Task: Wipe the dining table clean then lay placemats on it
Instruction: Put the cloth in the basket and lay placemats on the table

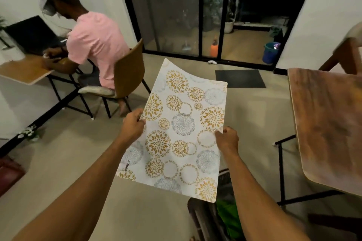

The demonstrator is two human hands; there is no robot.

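Note:
I hold a white placemat (pixel 180 129) printed with gold and pale blue flower circles out in front of me, above the floor. My left hand (pixel 133 125) grips its left edge and my right hand (pixel 227 139) grips its right edge. The far end of the mat curls upward. The wooden dining table (pixel 329 123) stands to the right of the mat, its brown top streaked and bare, with black metal legs beneath.
A person in a pink shirt sits on a wooden chair (pixel 127 72) at a desk (pixel 25 70) with a laptop, at the left. Glass sliding doors (pixel 199 11) and a dark doormat (pixel 240 78) lie ahead. A dark chair with green cloth (pixel 227 219) stands below my right arm.

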